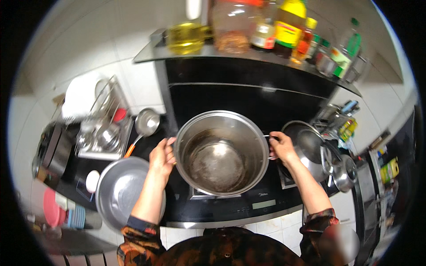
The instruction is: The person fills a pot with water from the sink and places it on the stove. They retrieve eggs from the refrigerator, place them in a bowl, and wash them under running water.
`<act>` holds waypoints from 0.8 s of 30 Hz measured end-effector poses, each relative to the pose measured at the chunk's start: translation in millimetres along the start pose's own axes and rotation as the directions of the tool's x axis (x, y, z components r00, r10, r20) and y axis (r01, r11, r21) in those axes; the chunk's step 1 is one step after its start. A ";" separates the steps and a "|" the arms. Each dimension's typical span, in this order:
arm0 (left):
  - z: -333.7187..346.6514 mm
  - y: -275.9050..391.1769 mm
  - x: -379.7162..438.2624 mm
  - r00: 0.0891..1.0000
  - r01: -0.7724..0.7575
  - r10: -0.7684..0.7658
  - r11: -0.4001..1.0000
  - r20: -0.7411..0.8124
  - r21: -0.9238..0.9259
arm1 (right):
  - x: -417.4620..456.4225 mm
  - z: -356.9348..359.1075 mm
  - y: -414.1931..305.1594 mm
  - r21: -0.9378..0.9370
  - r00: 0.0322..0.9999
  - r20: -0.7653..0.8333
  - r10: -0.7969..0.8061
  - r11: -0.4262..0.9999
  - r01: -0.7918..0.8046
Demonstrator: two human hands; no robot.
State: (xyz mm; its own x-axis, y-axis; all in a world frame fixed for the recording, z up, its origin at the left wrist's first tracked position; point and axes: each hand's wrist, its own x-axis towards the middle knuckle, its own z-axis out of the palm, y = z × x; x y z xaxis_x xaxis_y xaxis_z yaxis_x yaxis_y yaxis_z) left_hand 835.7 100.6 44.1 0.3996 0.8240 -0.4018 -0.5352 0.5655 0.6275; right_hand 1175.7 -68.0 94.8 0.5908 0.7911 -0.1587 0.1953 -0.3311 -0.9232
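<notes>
A large, deep stainless steel pot (221,156) is in front of me above the black cooktop (229,212), with no lid and dark stains on its inner walls and base. My left hand (163,153) grips its left side, where the handle is hidden by the fingers. My right hand (280,146) is closed round the metal loop handle on the right. Whether the pot rests on the hob or is held just over it, I cannot tell.
A wide metal basin (121,189) lies near my left forearm, with a ladle (146,123) behind. Lidded wok (304,149) and small pot (344,173) stand right. Bottles and jars line the glass shelf (206,55) above. A dish rack (124,139) is at left.
</notes>
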 end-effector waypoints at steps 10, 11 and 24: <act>57.5 54.5 -66.9 0.947 0.015 0.046 0.982 0.317 -0.186 | -92.0 -85.1 -75.4 0.297 0.971 -0.004 -0.240 0.927 0.230; 74.3 52.7 -80.3 0.936 0.018 0.053 0.980 0.347 -0.198 | -108.6 -101.6 -80.5 0.330 0.962 -0.014 -0.273 0.907 0.262; 295.1 -102.7 -252.5 0.751 0.165 -0.140 0.986 0.645 0.022 | -355.6 -355.4 -21.8 0.372 0.865 -0.330 -0.378 0.790 0.488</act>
State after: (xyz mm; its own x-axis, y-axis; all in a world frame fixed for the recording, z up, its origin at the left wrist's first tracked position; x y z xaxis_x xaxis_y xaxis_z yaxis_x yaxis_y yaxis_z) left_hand 1009.4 -176.1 277.8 0.8554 0.5164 0.0407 -0.4452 0.6926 0.5676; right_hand 1239.6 -525.0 295.8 0.6957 0.6393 0.3275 0.1509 0.3156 -0.9368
